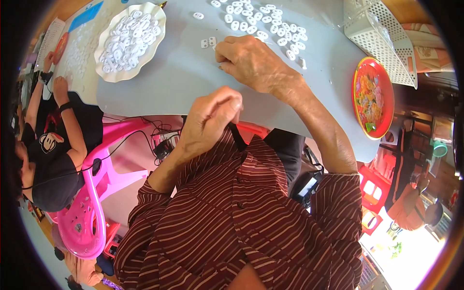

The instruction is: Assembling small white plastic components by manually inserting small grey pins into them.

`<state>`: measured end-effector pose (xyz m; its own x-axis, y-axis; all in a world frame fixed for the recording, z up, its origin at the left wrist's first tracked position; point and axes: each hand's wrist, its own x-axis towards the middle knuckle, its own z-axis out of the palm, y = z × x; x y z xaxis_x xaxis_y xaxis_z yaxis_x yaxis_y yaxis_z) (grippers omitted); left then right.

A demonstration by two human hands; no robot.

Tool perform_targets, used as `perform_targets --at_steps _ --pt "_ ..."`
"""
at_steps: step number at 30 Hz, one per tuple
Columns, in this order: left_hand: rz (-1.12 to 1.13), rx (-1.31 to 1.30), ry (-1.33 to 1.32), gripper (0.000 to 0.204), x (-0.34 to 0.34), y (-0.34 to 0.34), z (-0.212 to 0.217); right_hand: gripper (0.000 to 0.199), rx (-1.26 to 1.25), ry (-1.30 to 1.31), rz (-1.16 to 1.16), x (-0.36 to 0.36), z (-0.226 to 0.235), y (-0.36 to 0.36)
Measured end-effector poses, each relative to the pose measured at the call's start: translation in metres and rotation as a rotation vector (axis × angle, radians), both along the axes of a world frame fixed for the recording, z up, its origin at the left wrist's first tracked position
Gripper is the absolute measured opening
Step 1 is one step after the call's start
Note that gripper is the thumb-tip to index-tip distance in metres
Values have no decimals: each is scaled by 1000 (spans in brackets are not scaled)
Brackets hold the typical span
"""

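Note:
Over the table's near edge, my left hand [212, 118] is curled closed, its thumb pressed against the bent fingers; anything inside them is hidden. My right hand [249, 60] rests low over the grey table [166, 67] with its fingers closed, their tips turned down and out of sight. Just left of its knuckles lie a couple of small pale two-holed pieces [205, 43]. Beyond it, many small white oval pieces with two openings [251, 20] are scattered. A lone white oval piece [198, 16] sits apart, further left.
A scalloped cream dish [102, 70] heaped with white pieces stands at left. On the right are a red floral tray [387, 96] and a white perforated basket [403, 53]. Another person's arm [70, 113] and a pink chair [99, 203] are at left.

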<state>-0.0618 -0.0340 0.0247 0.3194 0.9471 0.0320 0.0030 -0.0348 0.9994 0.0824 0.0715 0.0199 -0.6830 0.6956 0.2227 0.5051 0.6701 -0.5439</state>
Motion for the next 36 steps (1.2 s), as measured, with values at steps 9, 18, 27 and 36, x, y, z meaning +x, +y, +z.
perform_targets --at_steps 9,18,27,36 --pt "-60 -312 -602 27 16 40 -21 10 -350 454 -193 50 16 -26" --pt "-126 -435 -544 21 39 54 -19 14 -289 678 -154 76 0 -47" --pt "63 14 -163 19 52 48 -18 14 -486 779 -428 73 0 -61" --pt "31 -80 37 21 61 45 -10 13 -277 784 -429 80 1 -66"
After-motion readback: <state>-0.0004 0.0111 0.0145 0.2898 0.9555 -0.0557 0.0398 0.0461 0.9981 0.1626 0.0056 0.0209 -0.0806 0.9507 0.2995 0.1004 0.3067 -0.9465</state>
